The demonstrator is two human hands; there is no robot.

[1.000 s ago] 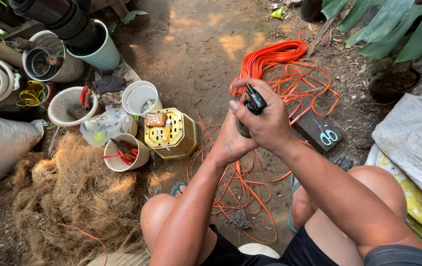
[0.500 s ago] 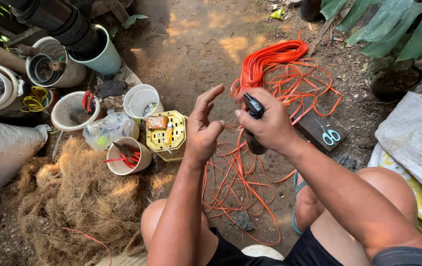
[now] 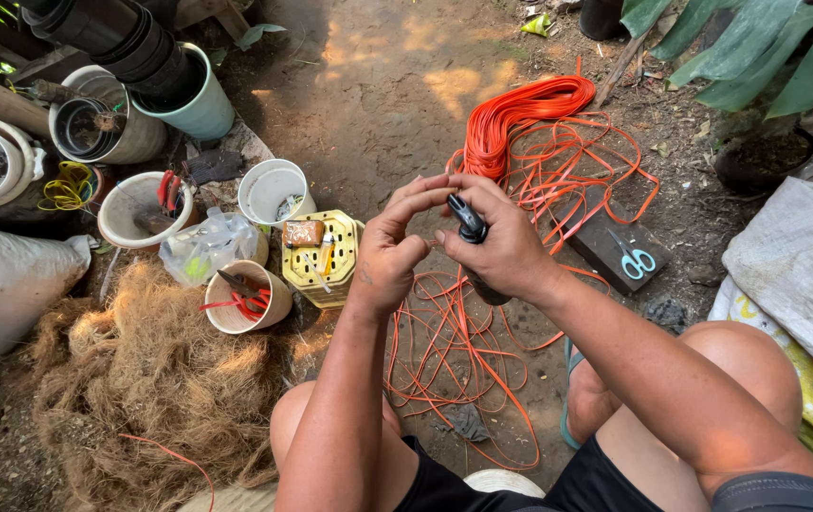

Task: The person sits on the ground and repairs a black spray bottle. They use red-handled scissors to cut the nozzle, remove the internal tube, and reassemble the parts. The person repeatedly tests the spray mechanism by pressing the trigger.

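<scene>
A mound of brown coconut fibre (image 3: 141, 379) is spread over the dirt at lower left, and loose orange cord (image 3: 520, 190) is sprawled ahead, bundled at its far end. The right hand (image 3: 501, 251) is closed around a small black tool (image 3: 470, 220), held above the cord; the left hand (image 3: 392, 251) is curled, its fingertips pinched just beside the tool's tip. A cleaner result is judged likely if the cord is kept taut and the tool steady. A yellow slotted basket (image 3: 316, 261) holds small oddments, a white pot (image 3: 240, 299) holds red-handled pliers, and blue-handled scissors (image 3: 632, 256) lie on a dark block.
</scene>
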